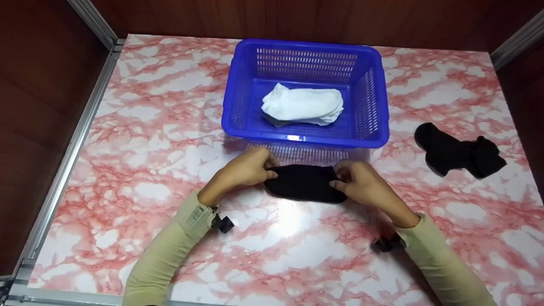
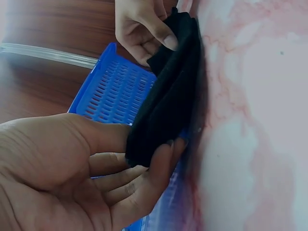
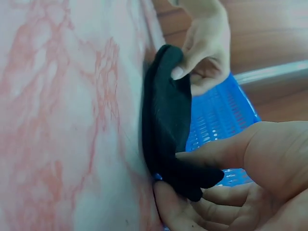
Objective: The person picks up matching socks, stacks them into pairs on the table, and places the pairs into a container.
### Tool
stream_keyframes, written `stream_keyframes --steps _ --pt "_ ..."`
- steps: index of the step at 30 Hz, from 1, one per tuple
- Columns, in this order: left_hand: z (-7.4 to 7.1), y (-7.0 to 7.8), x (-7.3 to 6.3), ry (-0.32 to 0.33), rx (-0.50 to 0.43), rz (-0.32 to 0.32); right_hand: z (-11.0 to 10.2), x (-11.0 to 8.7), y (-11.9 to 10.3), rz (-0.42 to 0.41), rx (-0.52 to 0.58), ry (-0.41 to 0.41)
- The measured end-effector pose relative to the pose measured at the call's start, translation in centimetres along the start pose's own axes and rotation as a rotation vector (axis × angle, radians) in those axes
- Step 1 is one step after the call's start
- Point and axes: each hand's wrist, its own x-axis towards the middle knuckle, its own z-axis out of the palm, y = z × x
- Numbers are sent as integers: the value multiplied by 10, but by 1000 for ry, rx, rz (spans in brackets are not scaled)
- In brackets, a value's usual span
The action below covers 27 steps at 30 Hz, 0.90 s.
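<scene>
A pair of black socks [image 1: 305,183], laid flat together, is stretched sideways between both hands in front of the basket. My left hand [image 1: 250,166] pinches its left end between thumb and fingers. At the other end, my right hand [image 1: 361,180] grips the socks the same way, the thumb on top. The left wrist view shows the black socks [image 2: 168,96] as folded layers close over the table. In the right wrist view the layers [image 3: 166,110] part at the end near the right fingers.
Just beyond the hands stands a blue plastic basket [image 1: 305,142] with white socks [image 1: 304,104] stacked over something dark. More black socks [image 1: 459,151] lie crumpled on the right of the marbled table [image 1: 161,127]. Wooden panels [image 1: 297,19] border the table at the back and sides.
</scene>
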Motion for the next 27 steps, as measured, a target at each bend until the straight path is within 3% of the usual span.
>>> stream_keyframes --steps 6,11,19,27 --pt "2 -4 -2 14 -2 35 1 -3 3 32 101 14" --pt "2 -8 -3 -7 -68 7 1 -5 3 36 100 41" --pt "-6 -9 -5 12 -73 17 -4 -9 3 -54 120 61" --pt "-20 0 -15 15 -93 44 -18 -16 -7 -122 173 108"
